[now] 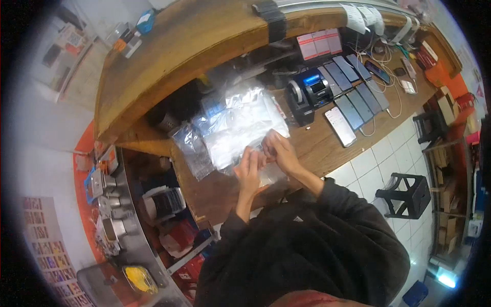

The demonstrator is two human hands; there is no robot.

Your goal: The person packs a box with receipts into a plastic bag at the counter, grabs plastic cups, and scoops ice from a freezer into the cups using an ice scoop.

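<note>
My left hand and my right hand are close together over the front edge of the wooden counter. The fingers of both are bent and pinched on a thin clear plastic bag, which shows faintly below them. Its edges are blurred and hard to trace. Just beyond my hands lies a pile of clear and white plastic bags, crumpled and shiny under the light.
A black receipt printer stands right of the pile. Several phones lie in rows beside it, with white charging cables. A raised wooden shelf runs along the back. A black stool stands on the tiled floor at right.
</note>
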